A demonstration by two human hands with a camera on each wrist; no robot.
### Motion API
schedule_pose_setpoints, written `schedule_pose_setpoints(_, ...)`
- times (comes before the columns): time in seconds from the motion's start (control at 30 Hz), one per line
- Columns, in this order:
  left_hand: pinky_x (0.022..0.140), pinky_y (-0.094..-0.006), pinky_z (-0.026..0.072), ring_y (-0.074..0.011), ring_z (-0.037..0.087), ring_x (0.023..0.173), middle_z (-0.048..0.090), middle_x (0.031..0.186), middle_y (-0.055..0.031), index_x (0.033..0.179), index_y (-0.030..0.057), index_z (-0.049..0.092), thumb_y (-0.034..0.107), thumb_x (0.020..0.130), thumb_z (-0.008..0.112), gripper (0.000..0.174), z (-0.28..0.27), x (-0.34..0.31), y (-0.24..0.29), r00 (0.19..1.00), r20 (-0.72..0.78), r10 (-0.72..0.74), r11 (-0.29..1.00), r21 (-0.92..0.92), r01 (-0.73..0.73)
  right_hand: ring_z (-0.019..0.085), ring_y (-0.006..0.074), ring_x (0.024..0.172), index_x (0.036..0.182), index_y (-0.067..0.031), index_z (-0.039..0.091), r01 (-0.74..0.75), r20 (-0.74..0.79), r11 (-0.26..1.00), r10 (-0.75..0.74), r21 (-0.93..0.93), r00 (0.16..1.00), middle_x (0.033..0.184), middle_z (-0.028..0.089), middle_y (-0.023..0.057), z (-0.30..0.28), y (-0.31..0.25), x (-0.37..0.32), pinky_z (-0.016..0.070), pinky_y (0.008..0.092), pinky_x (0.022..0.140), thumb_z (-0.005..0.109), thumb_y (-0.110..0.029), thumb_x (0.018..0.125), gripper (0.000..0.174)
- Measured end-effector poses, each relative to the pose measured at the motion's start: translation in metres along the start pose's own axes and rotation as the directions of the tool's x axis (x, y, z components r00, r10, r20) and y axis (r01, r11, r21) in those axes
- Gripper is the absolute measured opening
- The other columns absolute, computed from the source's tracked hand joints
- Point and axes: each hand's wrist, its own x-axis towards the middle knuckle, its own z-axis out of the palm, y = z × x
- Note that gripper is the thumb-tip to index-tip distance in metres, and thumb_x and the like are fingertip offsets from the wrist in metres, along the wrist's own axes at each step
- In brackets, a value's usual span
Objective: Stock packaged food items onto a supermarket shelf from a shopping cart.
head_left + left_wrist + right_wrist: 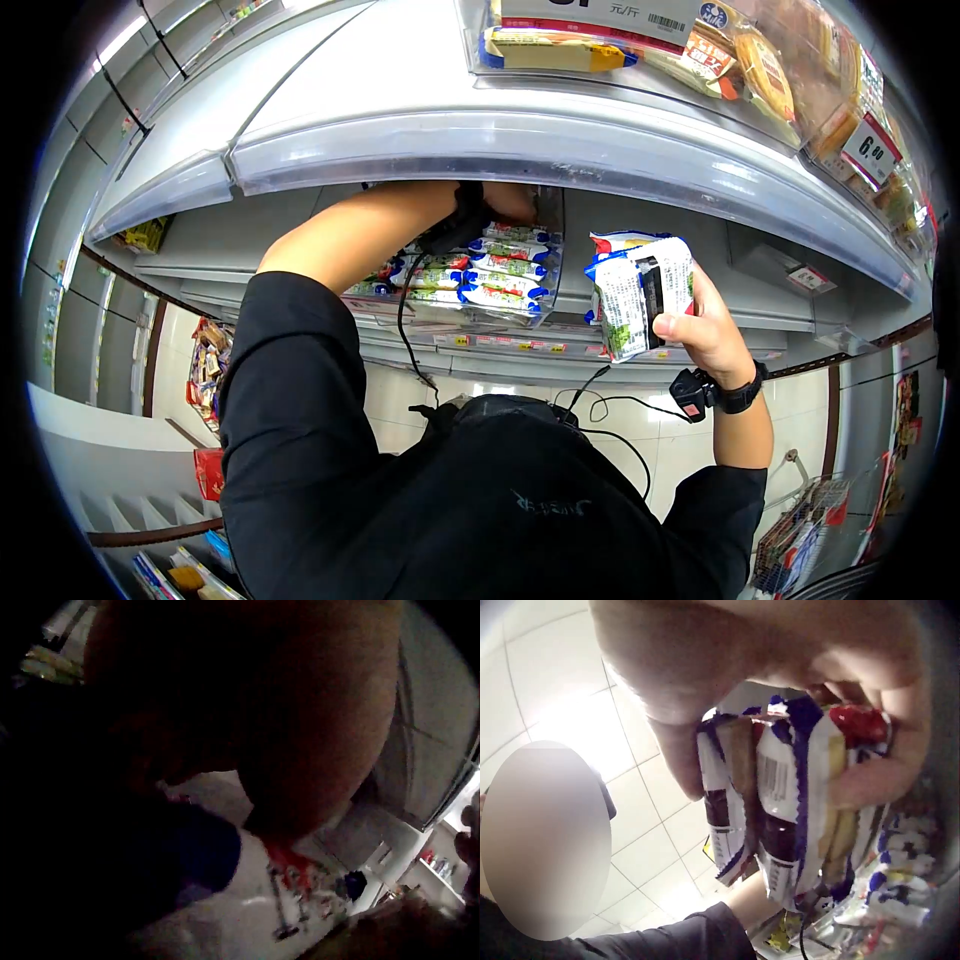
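My right hand (705,325) grips several small wrapped snack packets (625,300) in front of the shelf, thumb across the front one. They have white wrappers with blue crimped edges, a black panel and fine print; the right wrist view shows them side by side between thumb and fingers. My left hand (512,203) reaches under the upper shelf, partly hidden by its edge, over rows of similar packets (500,285) in a clear-sided tray (553,260). In the dark left wrist view the thumb meets a white-and-red packet (300,885); I cannot tell whether the fingers close on it.
The upper shelf's front edge (560,150) hangs just above my left forearm. Packaged bread (765,70) and price cards stand on that shelf. Black cables (405,320) run from both wrists to my body. A wire basket (800,530) stands at the lower right, a filled bin (210,370) at left.
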Motion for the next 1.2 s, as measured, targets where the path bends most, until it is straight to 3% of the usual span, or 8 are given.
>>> schedule_pose_setpoints(0.1, 0.111, -0.0381, 0.0293, -0.0268, 0.034, 0.134, 0.033, 0.149, -0.0142, 0.144, 0.0079, 0.034, 0.032, 0.099, 0.038, 0.052, -0.005, 0.0, 0.016, 0.989, 0.145, -0.026, 0.946, 0.324, -0.023, 0.053, 0.0176, 0.112, 0.136, 0.0038, 0.033, 0.017, -0.015, 1.0, -0.017, 0.001, 1.0, 0.125, 0.051, 0.0121, -0.001, 0.003, 0.001, 0.0433, 0.0303, 0.095, 0.074, -0.013, 0.073, 0.077)
schedule_pose_setpoints(0.53, 0.095, -0.0384, 0.0424, -0.027, 0.057, 0.109, 0.062, 0.119, -0.0146, 0.127, 0.0032, 0.056, 0.024, 0.089, 0.058, 0.043, -0.033, -0.045, 0.053, 0.973, -0.008, -0.23, 0.972, 0.054, 0.23, 0.054, 0.0175, 0.11, 0.135, 0.0054, 0.033, 0.051, -0.005, 0.996, -0.051, -0.069, 0.999, 0.124, 0.051, 0.0124, 0.009, -0.003, 0.01, 0.0428, 0.0316, 0.096, 0.074, -0.013, 0.075, 0.075)
schedule_pose_setpoints(0.77, 0.093, -0.0379, 0.0439, -0.0275, 0.058, 0.107, 0.062, 0.118, -0.0175, 0.126, 0.0078, 0.057, 0.022, 0.089, 0.056, 0.039, -0.027, -0.047, 0.041, 0.995, -0.088, 0.055, 0.978, 0.205, -0.036, 0.054, 0.0187, 0.111, 0.137, 0.006, 0.031, 0.065, -0.017, 0.994, -0.067, -0.086, 0.998, 0.124, 0.052, 0.0135, 0.017, -0.003, 0.012, 0.0436, 0.0314, 0.095, 0.075, -0.012, 0.075, 0.078)
schedule_pose_setpoints(0.87, 0.088, -0.0349, 0.0482, -0.0249, 0.061, 0.101, 0.064, 0.113, -0.0156, 0.122, 0.0083, 0.06, 0.027, 0.091, 0.057, 0.036, -0.044, -0.056, 0.055, 0.957, 0.143, -0.251, 0.959, 0.169, 0.226, 0.054, 0.0188, 0.111, 0.137, 0.006, 0.03, 0.111, -0.054, 0.989, -0.117, -0.097, 0.992, 0.123, 0.052, 0.0139, 0.019, -0.003, 0.009, 0.0441, 0.0314, 0.095, 0.076, -0.012, 0.074, 0.08)
schedule_pose_setpoints(0.93, 0.081, -0.0332, 0.0512, -0.0225, 0.064, 0.092, 0.067, 0.105, -0.0134, 0.116, 0.0085, 0.063, 0.033, 0.09, 0.061, 0.035, -0.041, -0.084, 0.065, 0.861, -0.482, 0.165, 0.986, 0.081, -0.144, 0.054, 0.0193, 0.112, 0.137, 0.006, 0.029, 0.106, -0.05, 0.985, -0.113, -0.137, 0.992, 0.122, 0.052, 0.0138, 0.023, -0.009, 0.008, 0.0435, 0.0313, 0.096, 0.077, -0.011, 0.074, 0.081)
schedule_pose_setpoints(1.0, 0.081, -0.0319, 0.0515, -0.021, 0.064, 0.091, 0.068, 0.102, -0.0129, 0.114, 0.0071, 0.064, 0.033, 0.089, 0.064, 0.035, -0.04, -0.09, 0.061, 0.788, -0.572, 0.226, 0.974, 0.157, -0.165, 0.054, 0.0186, 0.112, 0.137, 0.0066, 0.03, 0.119, -0.073, 0.983, -0.13, -0.137, 0.989, 0.122, 0.053, 0.0134, 0.032, -0.011, 0.009, 0.0425, 0.0308, 0.097, 0.077, -0.011, 0.074, 0.081)
schedule_pose_setpoints(1.13, 0.085, -0.0312, 0.0499, -0.022, 0.063, 0.096, 0.067, 0.107, -0.0127, 0.118, 0.006, 0.061, 0.035, 0.093, 0.059, 0.038, -0.051, -0.112, 0.064, 0.759, -0.607, 0.238, 0.95, -0.016, -0.311, 0.053, 0.021, 0.113, 0.137, 0.01, 0.034, 0.26, -0.122, 0.855, -0.347, -0.449, 0.93, 0.122, 0.054, 0.016, 0.049, -0.011, 0.018, 0.0395, 0.032, 0.1, 0.081, -0.023, 0.069, 0.09)
schedule_pose_setpoints(1.2, 0.087, -0.0315, 0.0488, -0.0219, 0.064, 0.094, 0.067, 0.106, -0.0133, 0.117, 0.0029, 0.061, 0.037, 0.094, 0.057, 0.042, -0.049, -0.13, 0.073, 0.906, -0.422, -0.04, 0.688, -0.669, -0.282, 0.054, 0.0264, 0.112, 0.134, 0.0129, 0.037, 0.268, -0.101, 0.691, -0.443, -0.672, 0.891, 0.117, 0.055, 0.0211, 0.056, -0.015, 0.024, 0.0403, 0.0338, 0.099, 0.082, -0.033, 0.067, 0.093)
